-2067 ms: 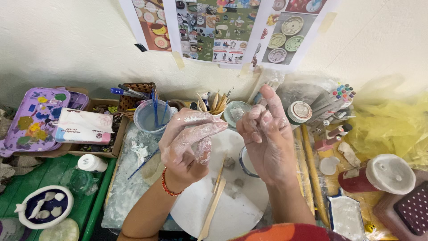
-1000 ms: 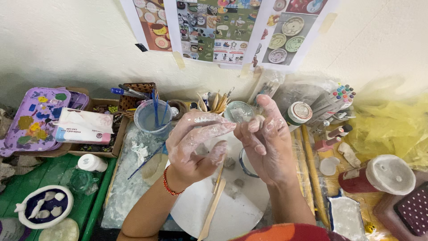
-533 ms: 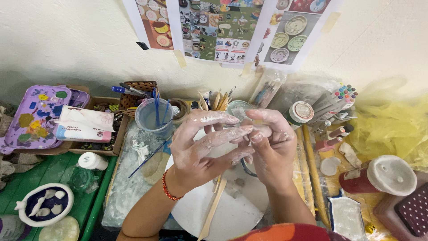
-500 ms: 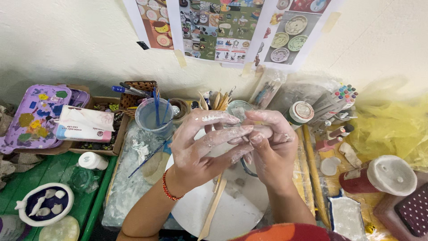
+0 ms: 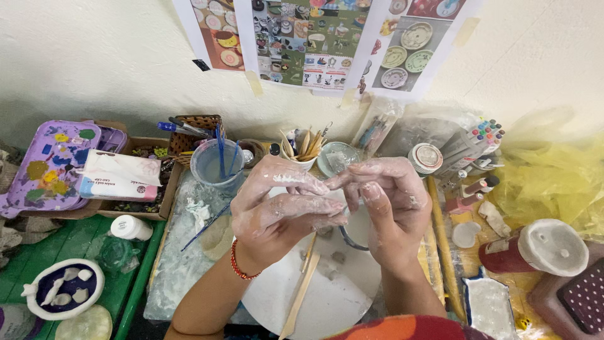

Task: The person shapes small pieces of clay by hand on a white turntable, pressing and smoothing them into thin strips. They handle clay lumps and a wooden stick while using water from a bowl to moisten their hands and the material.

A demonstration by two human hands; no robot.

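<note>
Both my hands are smeared with pale wet clay and held together above a round white board (image 5: 327,302). My left hand (image 5: 280,211) wears a red bead bracelet; its fingers lie across the fingertips of my right hand (image 5: 390,208). The fingers press together at the middle, and any clay between them is hidden. On the board lie a long wooden modelling stick (image 5: 301,296) and small grey clay lumps (image 5: 333,264). A dark ring-shaped rim (image 5: 352,242) shows under my right hand.
A plastic cup with blue brushes (image 5: 217,164) and a cup of wooden tools (image 5: 302,148) stand at the back. A purple paint palette (image 5: 50,164) and tissue pack (image 5: 119,176) sit left. A wooden rolling pin (image 5: 443,252), red bottle (image 5: 535,249) and yellow plastic (image 5: 553,182) lie right.
My hands were apart, palms facing each other; they have come together and dropped slightly, and the fingertips now overlap and press.
</note>
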